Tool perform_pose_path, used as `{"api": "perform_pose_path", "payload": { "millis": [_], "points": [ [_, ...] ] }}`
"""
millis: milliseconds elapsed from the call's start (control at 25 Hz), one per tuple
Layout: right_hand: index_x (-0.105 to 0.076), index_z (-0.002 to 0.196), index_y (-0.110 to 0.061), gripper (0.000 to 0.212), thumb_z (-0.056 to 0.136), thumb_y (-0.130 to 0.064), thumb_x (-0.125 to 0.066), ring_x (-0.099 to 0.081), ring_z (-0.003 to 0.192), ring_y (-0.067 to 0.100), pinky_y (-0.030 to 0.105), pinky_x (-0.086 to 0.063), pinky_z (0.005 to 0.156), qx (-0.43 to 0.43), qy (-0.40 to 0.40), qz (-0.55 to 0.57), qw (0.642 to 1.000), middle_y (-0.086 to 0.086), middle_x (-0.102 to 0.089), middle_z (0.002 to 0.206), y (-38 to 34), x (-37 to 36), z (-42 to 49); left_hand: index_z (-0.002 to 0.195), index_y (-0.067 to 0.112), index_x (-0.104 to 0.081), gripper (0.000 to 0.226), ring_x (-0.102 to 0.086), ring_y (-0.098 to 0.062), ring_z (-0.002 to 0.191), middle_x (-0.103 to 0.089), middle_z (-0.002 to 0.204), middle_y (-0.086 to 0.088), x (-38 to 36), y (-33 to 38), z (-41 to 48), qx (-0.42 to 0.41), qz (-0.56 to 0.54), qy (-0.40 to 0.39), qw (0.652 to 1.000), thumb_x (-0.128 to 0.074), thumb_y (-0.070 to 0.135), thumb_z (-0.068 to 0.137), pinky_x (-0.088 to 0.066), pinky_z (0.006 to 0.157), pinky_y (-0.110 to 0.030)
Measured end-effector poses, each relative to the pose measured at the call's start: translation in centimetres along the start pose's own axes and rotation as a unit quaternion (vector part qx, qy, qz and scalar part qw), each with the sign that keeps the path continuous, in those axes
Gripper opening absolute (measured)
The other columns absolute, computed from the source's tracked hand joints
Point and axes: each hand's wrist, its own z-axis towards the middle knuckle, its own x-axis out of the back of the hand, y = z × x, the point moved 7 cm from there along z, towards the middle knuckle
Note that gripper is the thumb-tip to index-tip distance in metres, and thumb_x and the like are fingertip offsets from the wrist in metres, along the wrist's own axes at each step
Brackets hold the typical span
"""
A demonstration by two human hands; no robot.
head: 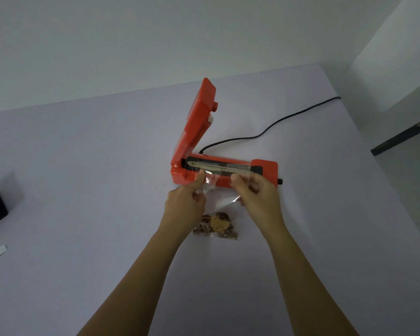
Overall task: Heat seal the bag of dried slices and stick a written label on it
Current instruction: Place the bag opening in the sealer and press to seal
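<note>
1. L hand (pixel 184 202): thumb out, pressing the clear bag (pixel 220 200) near its top; other fingers curled under, pinching the film.
2. R hand (pixel 257 197): thumb + curled fingers pinch bag's top edge.
3. Bag: thin, glossy, wrinkled plastic; mouth lies across sealing strip (pixel 223 167) of boxy orange heat sealer (pixel 264 169), lid (pixel 199 122) raised.
4. Dried slices (pixel 217 225): round, brown, rough, bunched at bag's bottom on matte pale table (pixel 83 166).
5. Black cord (pixel 277 122) curves away behind sealer.

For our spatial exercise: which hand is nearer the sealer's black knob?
Right. The right hand grips the bag just left of the knob; the left hand grips it farther left.
</note>
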Motion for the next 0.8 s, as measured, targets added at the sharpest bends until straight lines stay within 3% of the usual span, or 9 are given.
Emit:
{"api": "perform_pose_path", "payload": {
  "millis": [120,200,360,480,560,800],
  "points": [
    [-0.073,0.086,-0.02,0.014,0.085,-0.032,-0.066,-0.062,0.061,0.003,0.024,-0.051,0.061,0.002,-0.026,-0.059,0.998,-0.006,-0.071,0.073,0.3,-0.5,0.5,0.139,0.028,-0.042,0.049,-0.065,-0.027,0.076,-0.068,0.097,-0.01,0.2,-0.3,0.1,-0.013,-0.004,0.015,1.0,-0.047,0.011,0.093,-0.055,0.079,-0.036],
    [-0.074,0.087,-0.019,0.013,0.085,-0.029,-0.066,-0.065,0.066,0.005,0.026,-0.054,0.066,0.012,-0.018,-0.059,0.998,-0.006,-0.072,0.075,0.2,-0.6,0.6,0.139,0.029,-0.04,0.051,-0.066,-0.025,0.072,-0.069,0.093,-0.01,0.4,-0.5,-0.1,-0.034,-0.016,0.032,0.999,-0.05,0.011,0.092,-0.056,0.076,-0.039],
    [-0.068,0.084,-0.034,0.017,0.087,-0.018,-0.063,-0.065,0.08,-0.004,0.012,-0.05,0.074,0.046,-0.014,-0.042,0.998,-0.018,-0.069,0.084,-0.6,-0.9,-0.1,0.14,0.028,-0.039,0.052,-0.067,-0.023,0.072,-0.071,0.094,-0.009,0.5,-1.1,-0.2,-0.044,-0.024,0.039,0.998,-0.052,0.013,0.092,-0.056,0.08,-0.037],
    [-0.069,0.092,-0.024,0.009,0.086,-0.019,-0.064,-0.066,0.084,-0.001,0.014,-0.052,0.077,0.064,-0.005,-0.04,0.997,-0.013,-0.07,0.089,-1.1,-1.6,-0.5,0.14,0.029,-0.039,0.05,-0.068,-0.022,0.073,-0.07,0.097,-0.01,0.2,-1.4,0.0,-0.032,-0.026,0.019,0.999,-0.051,0.018,0.093,-0.056,0.081,-0.031],
    [-0.069,0.098,-0.017,0.014,0.085,-0.022,-0.066,-0.066,0.086,0.001,0.015,-0.053,0.078,0.085,0.01,-0.059,0.995,-0.01,-0.07,0.09,-1.6,-2.0,-0.6,0.14,0.029,-0.039,0.049,-0.067,-0.021,0.072,-0.07,0.097,-0.009,0.1,-1.4,0.0,-0.029,-0.038,0.015,0.999,-0.051,0.018,0.094,-0.055,0.081,-0.029],
    [-0.07,0.098,-0.017,0.014,0.084,-0.018,-0.067,-0.066,0.082,-0.003,0.008,-0.051,0.072,0.156,-0.01,-0.087,0.984,-0.021,-0.065,0.082,-3.3,-2.7,-1.2,0.139,0.031,-0.04,0.05,-0.066,-0.021,0.078,-0.07,0.096,-0.01,0.1,-1.5,0.0,-0.033,-0.061,0.02,0.997,-0.052,0.015,0.093,-0.054,0.082,-0.029]
  ]
}}
